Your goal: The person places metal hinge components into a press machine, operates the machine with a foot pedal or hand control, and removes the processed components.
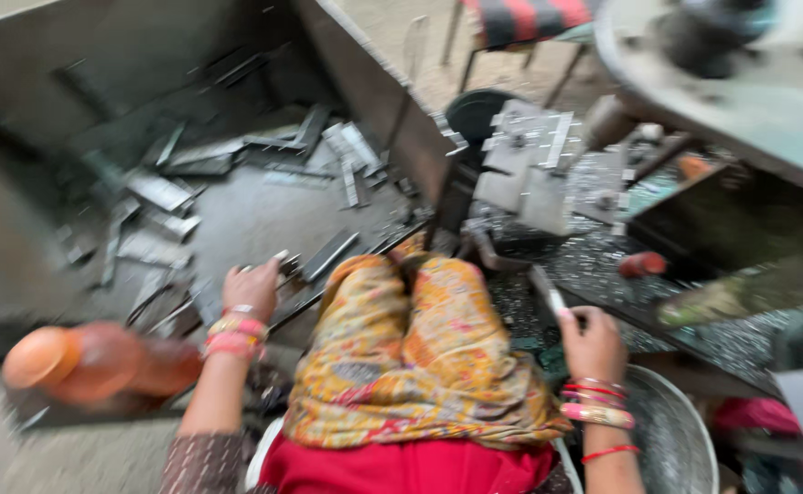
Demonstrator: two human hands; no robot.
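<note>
The left hand is reaching into the metal bin, fingers spread over flat metal strips at ten o'clock. The right hand is pinching a narrow metal strip above the shaving-littered worktop at three o'clock.

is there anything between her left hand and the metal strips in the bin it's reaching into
Nothing visible. The left hand is already at the near edge of the metal bin, its fingers touching or almost touching the nearest metal strips. The orange bottle lies off to the side, not in the way. Blur hides finer detail.
</note>
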